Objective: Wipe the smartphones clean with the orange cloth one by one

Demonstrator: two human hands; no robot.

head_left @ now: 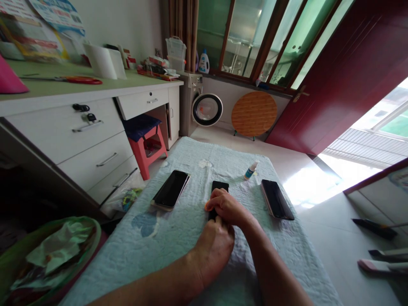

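Note:
A black smartphone [220, 185] lies in the middle of the light-blue quilted cover [181, 250], its far end showing beyond my hands. At its near end, my left hand [214, 243] is closed around it. My right hand [227, 207] is bent over the screen, fingers closed on a small orange piece [207, 206] that is mostly hidden, so its kind is unclear. Left of my hands, another dark-screened phone [172, 188] rests on what looks like a box or case. A third phone [276, 199] lies to the right. Beyond it stands a small spray bottle [251, 170] with a blue label.
To the left is a white desk [92, 140] with drawers, and a red stool [148, 148] under it. A bin [95, 227] with crumpled wrappers stands at lower left. Farther back are a washing machine with its round door [207, 110] open and a round wooden tabletop [254, 114].

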